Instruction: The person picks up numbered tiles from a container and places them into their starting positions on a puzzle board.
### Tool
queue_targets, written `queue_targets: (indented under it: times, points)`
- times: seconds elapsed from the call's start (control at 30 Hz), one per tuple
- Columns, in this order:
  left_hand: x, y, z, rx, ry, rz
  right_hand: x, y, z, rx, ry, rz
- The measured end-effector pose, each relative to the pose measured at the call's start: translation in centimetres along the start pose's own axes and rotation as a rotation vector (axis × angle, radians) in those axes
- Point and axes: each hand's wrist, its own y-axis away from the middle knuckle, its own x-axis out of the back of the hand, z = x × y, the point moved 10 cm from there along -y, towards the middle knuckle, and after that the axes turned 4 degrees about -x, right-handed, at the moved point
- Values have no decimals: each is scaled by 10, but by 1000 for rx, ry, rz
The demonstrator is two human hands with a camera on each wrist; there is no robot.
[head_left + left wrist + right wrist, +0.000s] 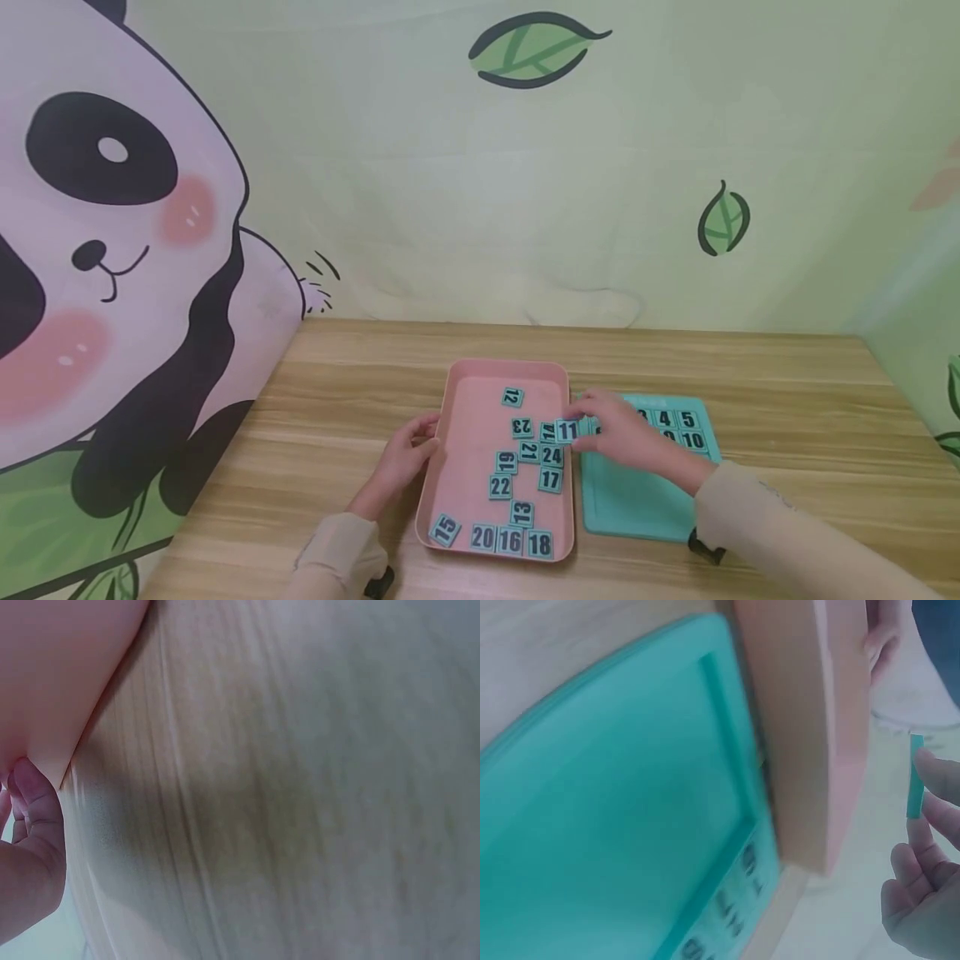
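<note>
Head view: the right hand (pixel 617 429) pinches the number 11 tile (pixel 567 431) between thumb and fingers, above the right edge of the pink tray (pixel 467 433). The left hand (pixel 405 454) touches the tray's left wall with bent fingers; whether it grips the wall, I cannot tell. Inside the tray, tile 12 (pixel 513 397) lies near the far edge, tile 15 (pixel 445 530) in the near left corner, and tile 18 (pixel 540 544) by the near right corner. Beside the tray's right edge, the teal board (pixel 633 496) lies on the table (pixel 360 358), tiles 5 (pixel 687 419) and 10 (pixel 693 440) at its far right corner.
</note>
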Motion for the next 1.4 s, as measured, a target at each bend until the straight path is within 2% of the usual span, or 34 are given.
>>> queue_targets:
  times: [0.1,0.3,0.4,0.67,1.0,1.4]
  points:
    - [0,0,0,5,1,-2,8,4,14,6,31,32]
    - [-1,0,2,-31,-1,-19,15,10,39,25,91,99]
    - [-1,0,3,-51,-1,-23,15,11,49,19,108,118]
    - [0,0,2,-46,1,-22,5,14,69,-7,125,132]
    - [0,0,1,-32,3,-11,-12,13,79,-14,149,137]
    - [0,-1,3,-58,10,-11,-16,11,78,-27,189,158]
